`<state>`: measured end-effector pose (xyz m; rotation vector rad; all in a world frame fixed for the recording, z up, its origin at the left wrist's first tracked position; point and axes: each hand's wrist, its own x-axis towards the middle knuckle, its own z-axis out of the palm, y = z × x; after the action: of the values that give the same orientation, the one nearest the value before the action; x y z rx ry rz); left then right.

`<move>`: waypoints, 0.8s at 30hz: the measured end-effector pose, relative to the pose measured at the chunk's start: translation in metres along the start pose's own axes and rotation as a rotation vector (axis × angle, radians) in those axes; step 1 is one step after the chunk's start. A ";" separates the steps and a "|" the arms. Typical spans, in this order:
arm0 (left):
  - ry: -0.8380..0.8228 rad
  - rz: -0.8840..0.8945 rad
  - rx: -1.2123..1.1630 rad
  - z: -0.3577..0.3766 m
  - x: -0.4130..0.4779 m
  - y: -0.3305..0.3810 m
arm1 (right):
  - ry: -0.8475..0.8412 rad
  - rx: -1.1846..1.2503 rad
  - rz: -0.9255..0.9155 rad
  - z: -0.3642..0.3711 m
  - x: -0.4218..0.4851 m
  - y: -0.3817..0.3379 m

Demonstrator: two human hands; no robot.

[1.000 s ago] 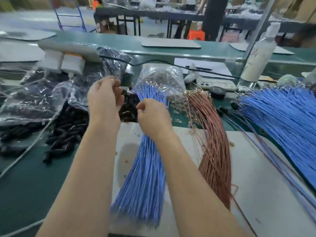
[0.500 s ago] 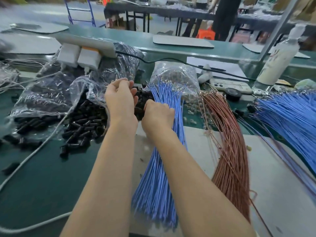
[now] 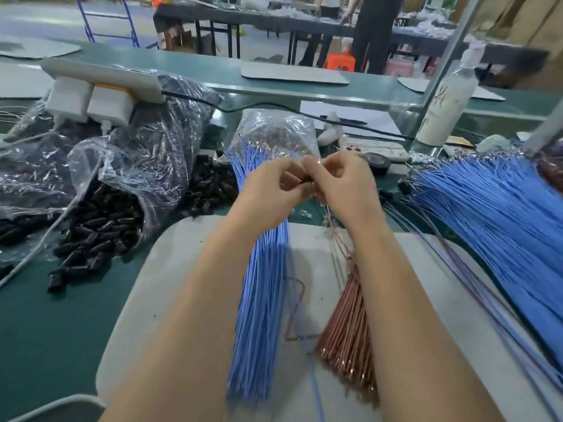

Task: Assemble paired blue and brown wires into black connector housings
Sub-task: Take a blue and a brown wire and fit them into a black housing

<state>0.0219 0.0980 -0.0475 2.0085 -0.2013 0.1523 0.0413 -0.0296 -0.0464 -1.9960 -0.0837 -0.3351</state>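
My left hand [image 3: 269, 190] and my right hand [image 3: 338, 184] meet above the white mat [image 3: 170, 269], fingers curled. Between them a small black connector housing [image 3: 305, 179] shows, pinched by the left fingers. The right fingers pinch a thin wire at it; a loose blue and a brown wire [image 3: 297, 303] trail down from the hands. A bundle of blue wires [image 3: 262, 315] lies under my left forearm and a bundle of brown wires [image 3: 347, 330] under my right. Loose black housings [image 3: 97, 229] spill from a clear bag at the left.
A large fan of blue wires [image 3: 499, 226] covers the right side. Clear plastic bags [image 3: 146, 153], a white power strip [image 3: 103, 77] with chargers, a white bottle [image 3: 447, 99], a roll of black tape [image 3: 377, 161] and a person standing at a far table [image 3: 374, 32] are behind.
Both hands have come back from the housing pile and blue bundle to the middle and joined. A black housing and a wire pair are now held between them.
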 end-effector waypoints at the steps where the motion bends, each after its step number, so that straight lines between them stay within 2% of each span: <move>1: 0.025 -0.023 -0.011 0.001 0.000 -0.004 | -0.001 0.028 0.010 0.001 -0.003 0.004; 3: 0.127 -0.110 -0.127 -0.003 0.001 -0.013 | -0.078 -0.036 0.055 0.002 -0.007 0.012; 6: 0.308 -0.263 -0.513 -0.013 0.004 -0.023 | -0.397 -0.363 0.169 0.000 -0.010 0.015; 8: 0.357 -0.317 -0.701 -0.015 0.005 -0.025 | -0.509 -0.459 0.195 0.004 -0.012 0.014; 12: 0.310 -0.359 -0.807 -0.006 0.004 -0.023 | -0.512 -0.615 0.112 0.018 -0.018 0.009; 15: 0.282 -0.348 -0.799 -0.002 0.003 -0.021 | -0.494 -0.593 0.116 0.021 -0.019 0.009; 17: 0.277 -0.341 -0.793 -0.001 0.003 -0.021 | -0.453 -0.548 0.146 0.019 -0.019 0.009; 20: 0.272 -0.328 -0.786 -0.001 0.002 -0.021 | -0.284 -0.375 0.194 0.014 -0.015 0.011; 22: 0.219 -0.311 -0.787 -0.001 0.001 -0.019 | -0.192 -0.044 0.246 0.006 -0.011 0.010; 24: 0.070 -0.291 -0.804 -0.002 -0.001 -0.017 | -0.107 0.434 0.298 -0.002 -0.008 0.008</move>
<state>0.0247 0.1068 -0.0619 1.2090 0.0745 -0.0453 0.0350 -0.0337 -0.0549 -1.5652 0.0697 -0.0124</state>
